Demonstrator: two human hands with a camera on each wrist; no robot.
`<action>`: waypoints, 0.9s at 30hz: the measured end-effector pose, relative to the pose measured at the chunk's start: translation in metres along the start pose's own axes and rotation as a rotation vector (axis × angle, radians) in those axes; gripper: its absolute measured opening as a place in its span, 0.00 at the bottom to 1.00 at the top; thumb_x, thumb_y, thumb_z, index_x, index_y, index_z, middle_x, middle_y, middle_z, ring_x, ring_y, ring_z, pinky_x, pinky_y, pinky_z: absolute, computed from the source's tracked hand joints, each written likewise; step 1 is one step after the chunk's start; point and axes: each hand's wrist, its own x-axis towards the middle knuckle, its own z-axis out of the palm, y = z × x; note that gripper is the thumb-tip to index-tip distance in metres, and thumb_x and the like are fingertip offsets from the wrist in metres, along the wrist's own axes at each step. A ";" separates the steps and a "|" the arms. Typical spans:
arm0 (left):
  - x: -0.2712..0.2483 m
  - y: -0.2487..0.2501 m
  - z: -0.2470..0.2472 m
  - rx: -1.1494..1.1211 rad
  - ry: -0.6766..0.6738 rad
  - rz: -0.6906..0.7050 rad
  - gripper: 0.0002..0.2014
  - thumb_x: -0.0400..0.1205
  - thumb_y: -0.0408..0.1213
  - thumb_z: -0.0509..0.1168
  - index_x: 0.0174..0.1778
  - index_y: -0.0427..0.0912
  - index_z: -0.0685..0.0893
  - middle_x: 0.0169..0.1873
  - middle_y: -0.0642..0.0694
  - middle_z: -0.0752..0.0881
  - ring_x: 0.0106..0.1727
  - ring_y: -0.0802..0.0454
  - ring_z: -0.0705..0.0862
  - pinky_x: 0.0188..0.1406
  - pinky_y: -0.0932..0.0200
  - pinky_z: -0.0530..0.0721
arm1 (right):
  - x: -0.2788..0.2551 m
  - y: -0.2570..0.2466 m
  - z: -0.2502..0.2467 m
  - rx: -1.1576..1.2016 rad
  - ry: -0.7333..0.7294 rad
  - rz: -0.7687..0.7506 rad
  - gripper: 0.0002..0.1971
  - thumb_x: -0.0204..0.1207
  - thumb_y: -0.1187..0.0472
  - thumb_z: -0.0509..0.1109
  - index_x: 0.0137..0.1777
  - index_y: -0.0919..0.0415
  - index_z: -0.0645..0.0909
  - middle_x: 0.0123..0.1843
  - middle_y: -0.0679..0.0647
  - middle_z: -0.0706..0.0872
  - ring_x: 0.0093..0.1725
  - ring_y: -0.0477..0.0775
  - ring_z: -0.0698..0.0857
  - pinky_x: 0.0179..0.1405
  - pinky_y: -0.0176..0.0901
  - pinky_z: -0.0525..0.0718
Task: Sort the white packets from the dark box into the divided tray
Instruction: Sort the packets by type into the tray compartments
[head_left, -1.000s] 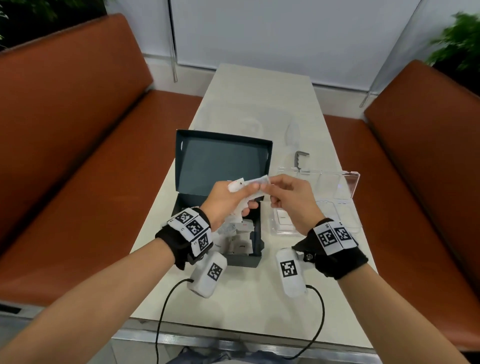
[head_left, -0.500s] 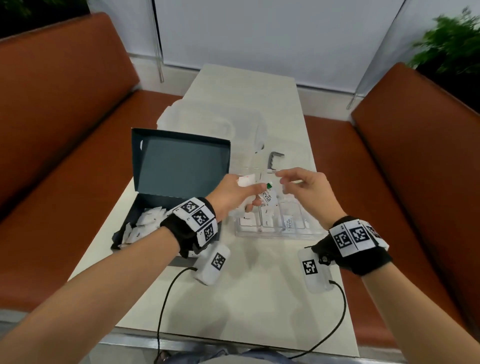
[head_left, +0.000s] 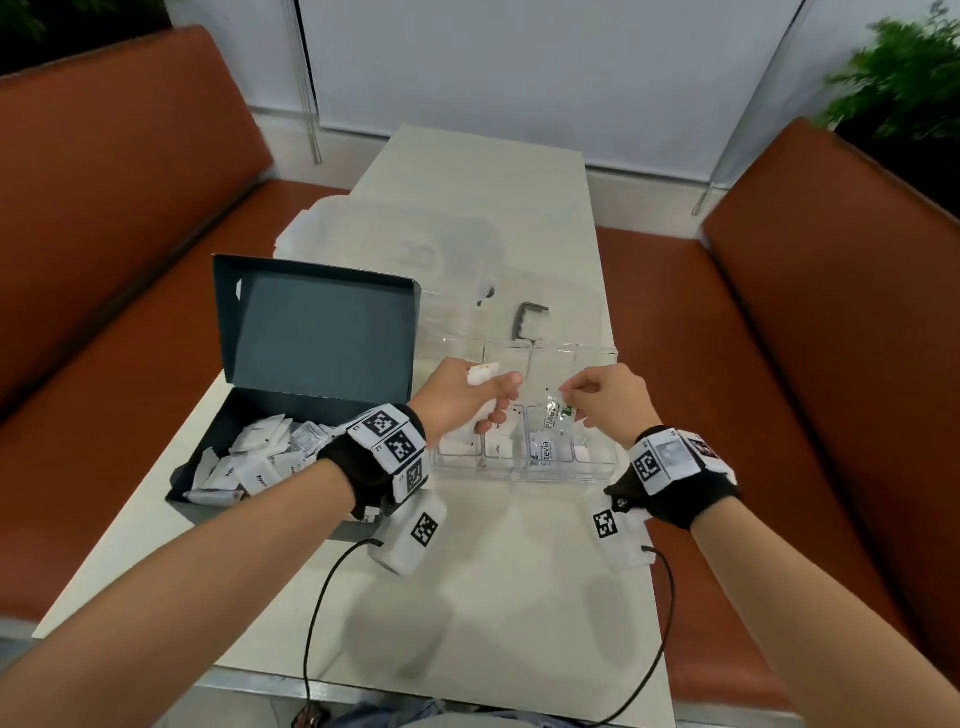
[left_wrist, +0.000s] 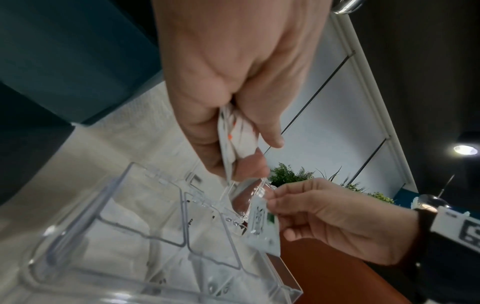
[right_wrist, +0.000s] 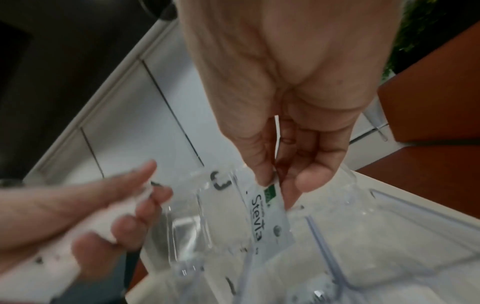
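Note:
The dark box (head_left: 218, 499) stands open at the left with several white packets (head_left: 254, 457) inside. The clear divided tray (head_left: 597, 467) sits to its right, with a few packets in its front compartments. My left hand (head_left: 483, 395) (left_wrist: 233, 144) hovers over the tray's left side and grips a small bunch of white packets (head_left: 485, 371) (left_wrist: 235, 142). My right hand (head_left: 597, 395) (right_wrist: 285, 164) pinches a white Stevia packet (head_left: 558, 413) (right_wrist: 270, 216) (left_wrist: 262, 226) by its top edge and holds it hanging over a right-hand compartment.
A grey metal bracket (head_left: 524, 322) lies behind the tray, and a clear plastic lid (head_left: 395, 244) rests farther back on the pale table (head_left: 493, 597). Brown benches (head_left: 805, 389) run along both sides. Cables trail from my wrist cameras to the table's near edge.
My right hand took the Stevia packet from the left hand's bunch and lowered it over the tray. The view has shifted, so the box and tray sit differently in frame.

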 end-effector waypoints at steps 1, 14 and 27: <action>0.000 -0.001 0.000 -0.002 0.001 0.001 0.14 0.81 0.41 0.72 0.42 0.31 0.87 0.31 0.43 0.85 0.27 0.53 0.82 0.21 0.62 0.77 | 0.001 0.003 0.004 -0.064 -0.017 -0.001 0.04 0.77 0.65 0.71 0.47 0.63 0.88 0.40 0.56 0.90 0.35 0.49 0.87 0.35 0.32 0.83; -0.009 -0.005 -0.004 -0.022 0.026 -0.029 0.15 0.81 0.44 0.71 0.42 0.32 0.87 0.30 0.44 0.83 0.28 0.53 0.83 0.21 0.62 0.77 | 0.001 0.015 0.045 -0.942 -0.127 -0.161 0.14 0.81 0.53 0.64 0.65 0.41 0.80 0.58 0.47 0.87 0.64 0.54 0.77 0.63 0.53 0.66; -0.015 0.008 -0.007 -0.129 0.014 -0.117 0.29 0.83 0.59 0.60 0.43 0.32 0.87 0.30 0.42 0.84 0.26 0.51 0.83 0.23 0.60 0.79 | -0.002 0.015 0.048 -1.031 -0.164 -0.178 0.13 0.77 0.46 0.69 0.61 0.40 0.83 0.56 0.48 0.86 0.64 0.55 0.76 0.64 0.58 0.64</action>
